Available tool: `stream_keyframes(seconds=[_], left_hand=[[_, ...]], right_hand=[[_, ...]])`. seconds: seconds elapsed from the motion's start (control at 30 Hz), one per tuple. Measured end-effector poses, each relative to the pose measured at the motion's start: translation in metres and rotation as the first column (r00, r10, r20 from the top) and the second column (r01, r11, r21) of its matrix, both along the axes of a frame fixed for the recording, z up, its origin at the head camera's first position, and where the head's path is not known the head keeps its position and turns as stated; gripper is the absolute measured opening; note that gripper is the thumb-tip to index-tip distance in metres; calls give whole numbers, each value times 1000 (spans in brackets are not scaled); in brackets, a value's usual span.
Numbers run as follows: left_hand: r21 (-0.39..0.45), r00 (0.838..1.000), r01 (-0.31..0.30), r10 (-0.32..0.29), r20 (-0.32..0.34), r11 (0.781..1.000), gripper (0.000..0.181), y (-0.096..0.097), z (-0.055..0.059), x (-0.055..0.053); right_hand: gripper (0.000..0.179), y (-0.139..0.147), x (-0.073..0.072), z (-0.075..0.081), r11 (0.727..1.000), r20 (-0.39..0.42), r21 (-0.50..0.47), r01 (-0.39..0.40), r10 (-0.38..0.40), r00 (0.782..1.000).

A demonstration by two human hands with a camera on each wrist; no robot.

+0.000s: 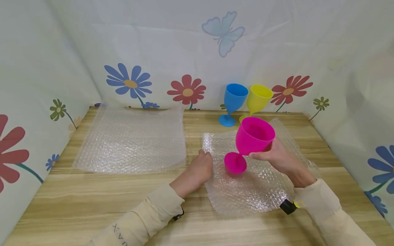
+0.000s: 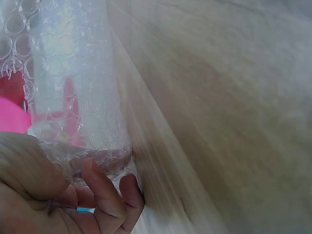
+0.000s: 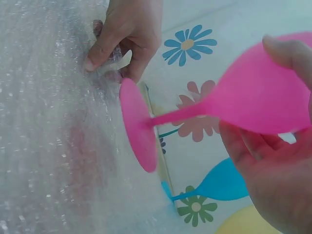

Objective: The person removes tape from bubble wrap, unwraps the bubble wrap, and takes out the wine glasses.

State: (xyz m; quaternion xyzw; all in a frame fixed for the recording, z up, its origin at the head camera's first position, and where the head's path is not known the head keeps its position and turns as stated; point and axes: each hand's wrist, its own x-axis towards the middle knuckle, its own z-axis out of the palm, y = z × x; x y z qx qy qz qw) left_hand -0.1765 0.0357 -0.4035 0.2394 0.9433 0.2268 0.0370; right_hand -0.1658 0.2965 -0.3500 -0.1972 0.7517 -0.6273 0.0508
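Note:
A pink plastic goblet (image 1: 255,135) is tilted in my right hand (image 1: 281,159), whose thumb and fingers grip its bowl from the right. Its round foot (image 3: 138,124) hangs over a sheet of bubble wrap (image 1: 261,194) spread on the table; whether it touches the sheet I cannot tell. At the left edge of that sheet, my left hand (image 1: 198,169) pinches the bubble wrap. The left wrist view shows the fingers (image 2: 105,195) curled at the clear wrap's border. Behind the sheet stand a blue goblet (image 1: 234,99) and a yellow goblet (image 1: 258,99), both upright.
A second sheet of bubble wrap (image 1: 132,143) lies flat at the left of the wooden table (image 1: 101,201). White cloth with printed flowers (image 1: 172,44) rises behind the table and along both sides. A small black object (image 1: 288,206) sits by the right sleeve.

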Motion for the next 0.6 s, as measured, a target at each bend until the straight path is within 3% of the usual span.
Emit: stream_keyframes(seconds=[0.3, 0.6], left_hand=[[-15, 1000, 0, 0, -3, 1000, 13, 2, 2, 1], [-5, 1000, 0, 0, -5, 1000, 15, 1, 0, 1]], right_hand=[[74, -15, -15, 11, 984, 13, 8, 176, -177, 984], [77, -33, -27, 18, 949, -10, 4, 316, -316, 949]])
